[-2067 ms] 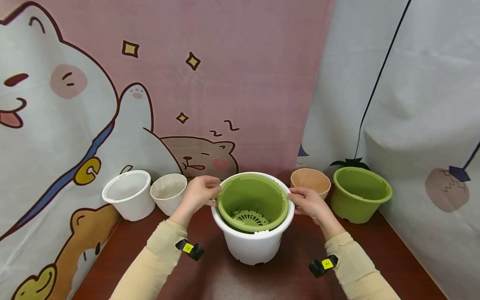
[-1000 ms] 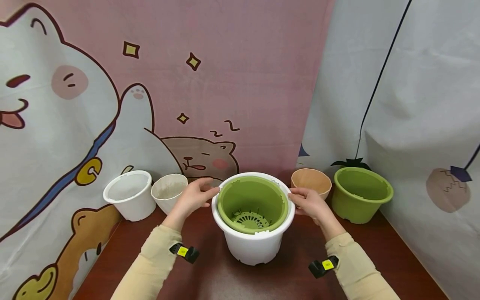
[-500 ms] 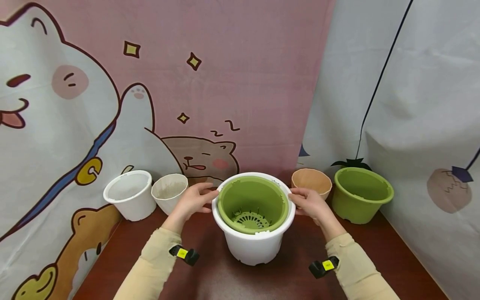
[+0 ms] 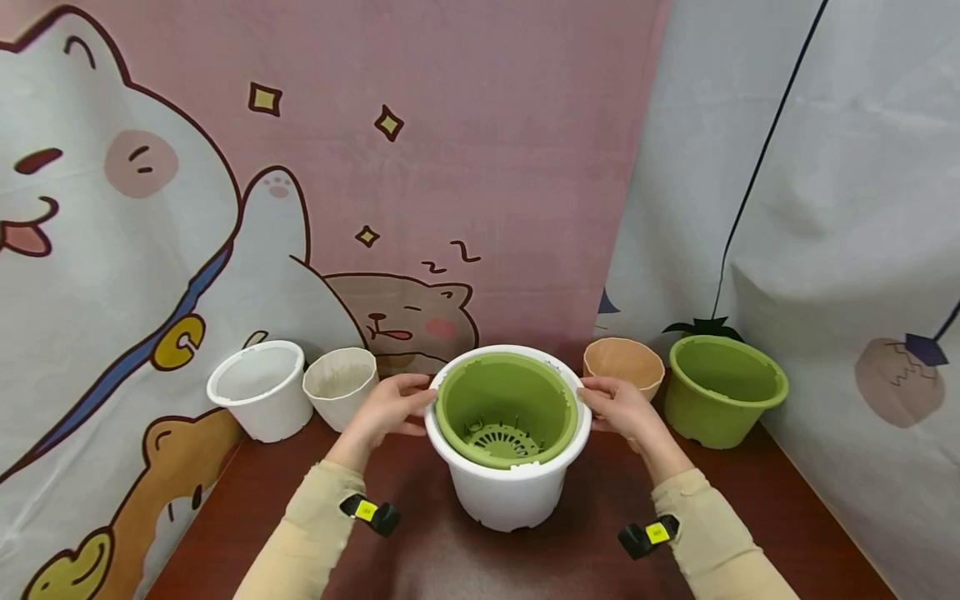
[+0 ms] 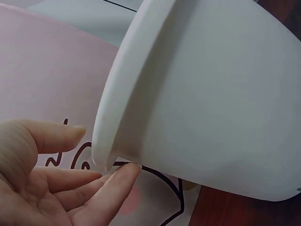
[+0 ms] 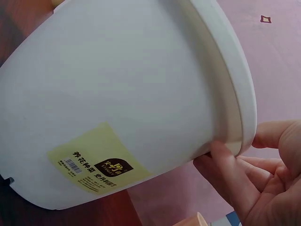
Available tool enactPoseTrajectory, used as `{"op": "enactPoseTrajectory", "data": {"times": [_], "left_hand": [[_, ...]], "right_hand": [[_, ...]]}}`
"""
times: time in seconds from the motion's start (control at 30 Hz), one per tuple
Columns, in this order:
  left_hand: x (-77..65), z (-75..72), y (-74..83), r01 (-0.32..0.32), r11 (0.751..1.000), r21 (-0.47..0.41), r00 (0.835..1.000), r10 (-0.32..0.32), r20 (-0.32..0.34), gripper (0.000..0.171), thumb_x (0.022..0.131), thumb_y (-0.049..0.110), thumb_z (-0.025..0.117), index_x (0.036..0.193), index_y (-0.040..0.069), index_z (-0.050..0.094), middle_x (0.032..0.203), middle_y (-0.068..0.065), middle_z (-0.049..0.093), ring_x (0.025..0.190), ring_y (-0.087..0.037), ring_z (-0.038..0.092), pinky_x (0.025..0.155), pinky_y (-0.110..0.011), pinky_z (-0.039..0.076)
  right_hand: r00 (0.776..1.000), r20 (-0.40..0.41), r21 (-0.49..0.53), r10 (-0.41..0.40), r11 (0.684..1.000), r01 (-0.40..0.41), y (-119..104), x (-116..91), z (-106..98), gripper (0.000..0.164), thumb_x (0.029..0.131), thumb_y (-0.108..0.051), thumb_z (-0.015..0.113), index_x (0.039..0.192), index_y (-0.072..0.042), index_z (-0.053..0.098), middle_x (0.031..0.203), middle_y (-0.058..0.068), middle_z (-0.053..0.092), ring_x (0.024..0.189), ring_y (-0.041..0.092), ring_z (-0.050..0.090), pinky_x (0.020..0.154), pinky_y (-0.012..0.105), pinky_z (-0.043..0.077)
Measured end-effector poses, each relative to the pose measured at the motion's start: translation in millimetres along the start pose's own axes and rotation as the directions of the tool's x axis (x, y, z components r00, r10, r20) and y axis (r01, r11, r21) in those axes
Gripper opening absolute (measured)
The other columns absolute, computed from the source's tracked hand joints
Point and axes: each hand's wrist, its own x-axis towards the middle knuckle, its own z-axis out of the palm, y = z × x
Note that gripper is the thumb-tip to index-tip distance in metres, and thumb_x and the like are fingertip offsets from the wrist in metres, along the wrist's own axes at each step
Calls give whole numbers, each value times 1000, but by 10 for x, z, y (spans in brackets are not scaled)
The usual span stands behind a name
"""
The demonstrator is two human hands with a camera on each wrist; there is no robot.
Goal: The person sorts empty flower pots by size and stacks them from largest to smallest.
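Observation:
A white plastic flower pot [image 4: 506, 497] stands upright on the table, and a smaller green flower pot [image 4: 517, 396] with a slotted bottom is nested inside it. My right hand [image 4: 618, 406] pinches the white pot's rim on the right, thumb over the edge and fingers beneath it in the right wrist view. At the left side of the rim is my left hand [image 4: 388, 408]. The left wrist view shows its thumb [image 5: 61, 136] apart from the rim, while the fairly straight fingers [image 5: 110, 190] reach under it. A yellow label [image 6: 96, 165] marks the white pot's side.
At the back left stand a white pot [image 4: 261, 408] and a smaller off-white faceted pot [image 4: 341, 408]. On the back right are an orange faceted pot [image 4: 621, 360] and a green pot [image 4: 716, 410]. A printed cloth [image 4: 495, 167] hangs behind the dark red table [image 4: 450, 575].
The green pot has settled slightly lower into the white one. My left hand has left the green pot's rim, moved a little left, then back to the white rim. The right hand has stayed put.

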Motion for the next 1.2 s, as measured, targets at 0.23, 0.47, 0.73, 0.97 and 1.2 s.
{"op": "enactPoseTrajectory", "data": {"times": [0.23, 0.47, 0.73, 0.97, 1.2], "left_hand": [[-3, 8, -6, 1, 1000, -24, 1000, -1, 26, 50, 97, 9, 61, 139, -13, 44, 108, -24, 67, 83, -25, 70, 68, -47, 62], [-10, 13, 0, -4, 1000, -25, 1000, 4, 22, 47, 97, 6, 59, 138, -13, 46, 109, -24, 66, 83, -24, 69, 65, -45, 62], [-9, 21, -15, -14, 999, -48, 999, 16, 34, 44, 97, 4, 58, 136, -13, 48, 118, -26, 62, 85, -25, 68, 66, -44, 62], [5, 28, -30, -3, 999, -44, 1000, 3, 5, 39, 97, 3, 58, 132, -12, 53, 117, -24, 64, 85, -26, 69, 64, -42, 62], [13, 56, -25, 6, 998, -66, 1000, -8, -25, 35, 96, 0, 58, 129, -11, 57, 111, -24, 67, 82, -25, 70, 64, -41, 62]], "right_hand": [[1000, -7, 1, -19, 1000, 19, 4, -37, 15, 45, 102, -12, 56, 134, 18, 46, 122, 32, 60, 93, 22, 67, 76, 38, 61], [998, -11, -50, -55, 997, 55, 6, -95, -5, 47, 101, -15, 59, 136, 14, 48, 126, 31, 59, 102, 29, 67, 82, 41, 60], [993, -28, -126, -116, 986, 112, 30, -162, -43, 50, 100, -23, 62, 136, 10, 50, 130, 29, 57, 108, 34, 65, 83, 37, 59], [982, -64, -206, -180, 965, 164, 36, -228, -108, 55, 99, -28, 63, 139, 8, 50, 132, 27, 57, 116, 38, 60, 90, 36, 57], [961, -106, -301, -257, 929, 215, 59, -272, -171, 49, 99, -25, 63, 136, 4, 54, 125, 20, 64, 116, 36, 61, 91, 37, 56]]}}
